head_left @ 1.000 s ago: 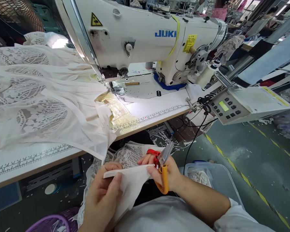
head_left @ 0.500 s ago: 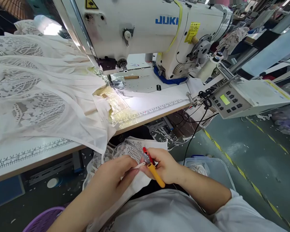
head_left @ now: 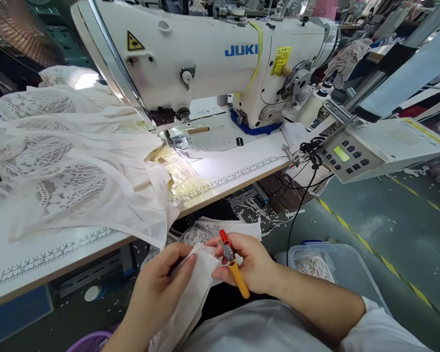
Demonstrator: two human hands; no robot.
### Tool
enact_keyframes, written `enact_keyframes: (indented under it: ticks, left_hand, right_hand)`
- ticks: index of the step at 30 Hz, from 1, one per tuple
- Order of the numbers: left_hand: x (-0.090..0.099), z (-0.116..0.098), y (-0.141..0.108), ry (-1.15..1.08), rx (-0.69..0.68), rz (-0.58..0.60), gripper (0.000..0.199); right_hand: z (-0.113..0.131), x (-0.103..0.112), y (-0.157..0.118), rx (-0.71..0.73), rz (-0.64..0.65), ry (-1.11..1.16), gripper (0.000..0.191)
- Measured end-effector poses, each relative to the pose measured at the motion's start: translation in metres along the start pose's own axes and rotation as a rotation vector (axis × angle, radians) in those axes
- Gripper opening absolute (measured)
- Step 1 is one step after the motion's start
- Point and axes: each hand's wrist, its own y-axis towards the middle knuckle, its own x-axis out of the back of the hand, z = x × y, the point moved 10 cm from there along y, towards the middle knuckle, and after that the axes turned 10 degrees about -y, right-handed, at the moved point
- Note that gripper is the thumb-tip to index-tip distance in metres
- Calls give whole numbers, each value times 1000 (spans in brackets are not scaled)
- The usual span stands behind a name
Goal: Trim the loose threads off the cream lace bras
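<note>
My left hand (head_left: 168, 278) pinches the edge of a white cloth piece (head_left: 196, 288) between thumb and fingers, in front of my lap. Close by on the right, my right hand (head_left: 251, 259) is closed around a small hand tool (head_left: 238, 278) with an orange handle, a metal middle and a red end. Its exact kind is unclear. The fingertips of that hand are at the cloth's right edge; whether they grip it too I cannot tell. Behind both hands hangs white lace fabric (head_left: 198, 233), partly hidden by them.
A white sewing machine (head_left: 205, 58) stands on the table (head_left: 238, 171), which has a ruler along its front edge. White lace garments (head_left: 73, 186) cover the left side. A control box (head_left: 346, 156) sits right, above a clear plastic bin (head_left: 352, 264). A purple basket (head_left: 91, 340) is at lower left.
My left hand has shifted slightly down and left, and more flat white cloth now shows between my hands. A narrow white strip pinched there before is no longer visible. The view has tilted up.
</note>
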Motion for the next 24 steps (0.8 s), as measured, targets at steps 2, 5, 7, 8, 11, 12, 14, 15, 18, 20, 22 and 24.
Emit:
enact_keyframes:
  ticks: [2,5,7,8,11,12,14,15,18,20,22,24]
  left_hand:
    - [9,-9,-1,-4,-21,-78,13]
    - [18,-31,-4,-21,-87,-135,9]
    - [25,-44,-6,-69,-114,-181,9]
    - [28,-47,-6,-106,-108,-207,11]
    - [32,-34,-7,-279,0,-273,16]
    - [30,-24,-7,-354,49,-290,19]
    - [25,0,-7,-508,149,-314,25]
    - [22,12,-8,-572,191,-318,27]
    - [11,40,-10,-671,283,-294,25]
    - [8,47,-10,-688,304,-285,24]
    - [6,50,-9,-709,307,-294,25]
    - [3,50,-7,-730,316,-290,25]
  right_hand:
    - [7,1,6,-4,-21,-26,19]
    - [26,7,16,26,-61,16,18]
    - [43,10,23,82,-74,72,18]
    - [50,12,25,109,-79,89,18]
    - [59,15,28,130,-94,126,20]
    - [57,15,28,119,-99,142,19]
    - [49,14,27,88,-104,170,14]
    - [44,13,26,69,-103,172,13]
    - [30,11,23,4,-100,154,13]
    - [24,11,21,-34,-104,151,13]
    - [21,14,21,-56,-113,152,13]
    - [20,16,21,-61,-112,145,14]
